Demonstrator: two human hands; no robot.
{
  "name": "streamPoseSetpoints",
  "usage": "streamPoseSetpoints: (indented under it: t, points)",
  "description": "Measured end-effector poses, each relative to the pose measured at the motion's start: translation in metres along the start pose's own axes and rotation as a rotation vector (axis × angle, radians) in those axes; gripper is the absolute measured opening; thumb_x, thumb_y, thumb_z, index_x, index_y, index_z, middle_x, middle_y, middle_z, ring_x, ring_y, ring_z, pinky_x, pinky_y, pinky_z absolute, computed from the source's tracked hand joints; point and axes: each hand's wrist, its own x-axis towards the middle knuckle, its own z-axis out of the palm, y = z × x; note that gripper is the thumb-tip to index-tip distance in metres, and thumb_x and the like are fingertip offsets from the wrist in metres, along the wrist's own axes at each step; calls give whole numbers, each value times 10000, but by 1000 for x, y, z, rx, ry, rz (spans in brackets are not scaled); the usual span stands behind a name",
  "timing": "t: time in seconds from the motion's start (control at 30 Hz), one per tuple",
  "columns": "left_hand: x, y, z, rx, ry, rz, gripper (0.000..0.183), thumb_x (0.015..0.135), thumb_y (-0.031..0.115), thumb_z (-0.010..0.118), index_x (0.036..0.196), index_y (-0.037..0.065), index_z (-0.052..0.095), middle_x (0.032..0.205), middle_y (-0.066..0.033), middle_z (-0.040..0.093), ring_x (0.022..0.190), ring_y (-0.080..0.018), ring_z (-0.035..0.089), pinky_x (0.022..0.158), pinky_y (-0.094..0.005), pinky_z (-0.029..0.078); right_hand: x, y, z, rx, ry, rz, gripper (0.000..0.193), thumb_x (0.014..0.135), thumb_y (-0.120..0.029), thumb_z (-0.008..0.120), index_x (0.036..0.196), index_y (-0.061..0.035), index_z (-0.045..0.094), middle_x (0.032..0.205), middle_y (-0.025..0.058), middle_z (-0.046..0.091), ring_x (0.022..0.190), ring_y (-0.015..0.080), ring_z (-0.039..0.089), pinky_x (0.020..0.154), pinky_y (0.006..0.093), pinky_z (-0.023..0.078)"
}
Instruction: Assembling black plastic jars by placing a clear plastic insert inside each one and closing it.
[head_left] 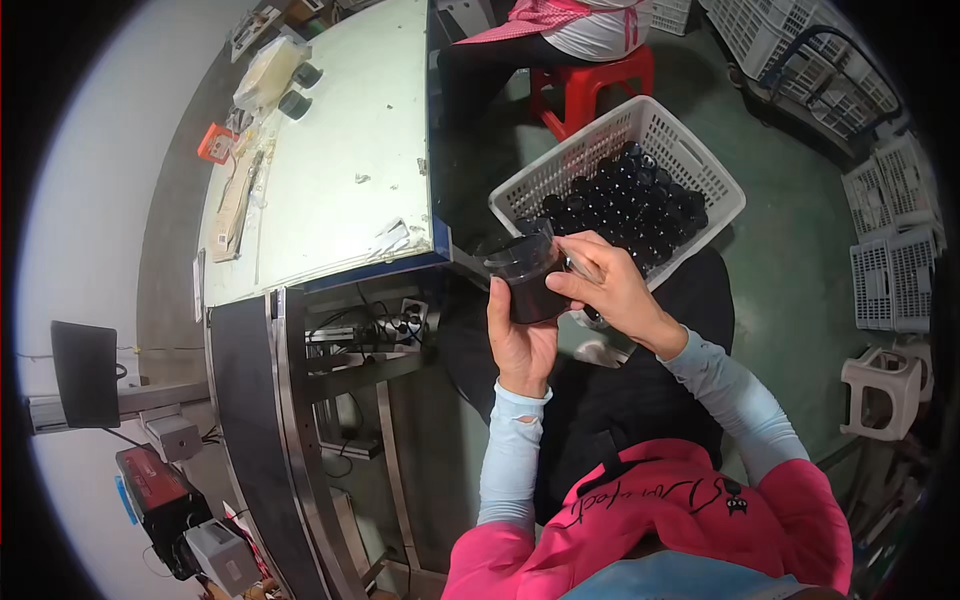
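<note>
A glossy black cup-shaped piece (528, 292), with a see-through band about its upper rim, sits raised above the person's dark-clad lap, its mouth tipped a little. From where I stand, its left side comes close to the blue-edged corner of the worktable (340, 180), with only a narrow gap in view between them. Its far side faces the near end of a pale slotted plastic crate (683, 150). The wider room lies right, where green floor (775, 290) stretches past the right forearm.

The piece rests in the left hand (525, 345), clamped between the thumb, upright along its near left wall, and fingers mostly hidden behind and below. The right hand (610, 287) comes across from the other side, thumb and forefinger pinched on a slim greyish tool (578, 264) set against the rim; its exact kind I can't make out. The right thumb's tip lies at the cup's right wall.

Beyond the hands, the crate holds a heap of shiny black parts (625, 205). Behind it a co-worker (600, 28) sits on a red stool (598, 88). On the worktable's far part stand two dark round pieces (295, 105). Over at the right are stacked white crates (893, 280) and a beige stool (882, 390).
</note>
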Motion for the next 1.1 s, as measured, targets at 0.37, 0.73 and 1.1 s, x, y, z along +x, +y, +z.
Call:
streamPoseSetpoints:
  t: [0.37,0.73,1.1]
  points:
    - [3,-2,-9,246,13,137,482,861,401,505,1175,40,444,1083,-128,557,927,-243,577,672,-394,521,-3,6,-1,111,-13,-22,468,765,-220,687,1099,71,535,988,82,487,804,118,508,639,223,449]
    - [2,1,7,271,-73,142,481,832,312,583,1153,-5,417,1044,-131,556,891,-228,582,691,-369,527,-4,-2,0,314,-14,126,338,866,-290,564,1046,-4,562,820,-28,508,654,21,432,540,182,358]
    - [2,-2,10,248,-33,158,467,797,232,656,1127,-7,428,1008,-94,562,856,-172,584,734,-313,513,-7,13,2,509,42,174,258,842,-299,602,935,-58,601,768,-62,521,644,7,423,550,166,344]
